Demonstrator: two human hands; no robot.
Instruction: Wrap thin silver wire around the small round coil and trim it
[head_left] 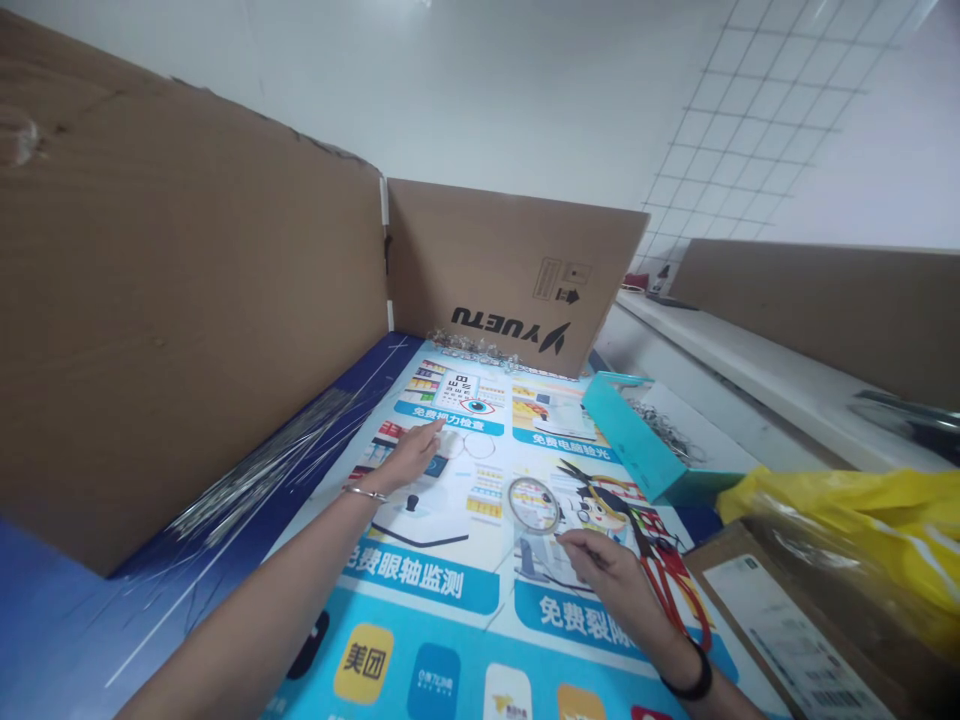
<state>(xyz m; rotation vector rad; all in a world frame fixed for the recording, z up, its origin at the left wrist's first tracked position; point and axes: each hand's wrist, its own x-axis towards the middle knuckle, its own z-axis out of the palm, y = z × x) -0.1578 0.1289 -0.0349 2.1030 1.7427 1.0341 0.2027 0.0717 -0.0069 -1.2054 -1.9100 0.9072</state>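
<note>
My left hand [412, 455], wearing a bangle, is over the printed poster sheet [420, 625], fingers together. Beside its fingertips are faint thin wire loops [480, 446], apparently pinched there. My right hand [611, 572], with a black wristband, is lower right, thumb and index finger closed together. Whatever lies between them is too small to make out. Just right of this hand are red-handled pliers [667, 575] with long dark jaws, lying on the poster. A round magnifying-glass shape [534, 505] near my right fingertips looks like part of the print.
Cardboard panels [225, 270] stand along the left and back [480, 260]. Silver wire lengths [262, 480] lie at left; wire bits [472, 347] lie at the back. A teal box [637, 440] holds tangled wire. At right are a yellow bag [840, 510] and a labelled carton [739, 545].
</note>
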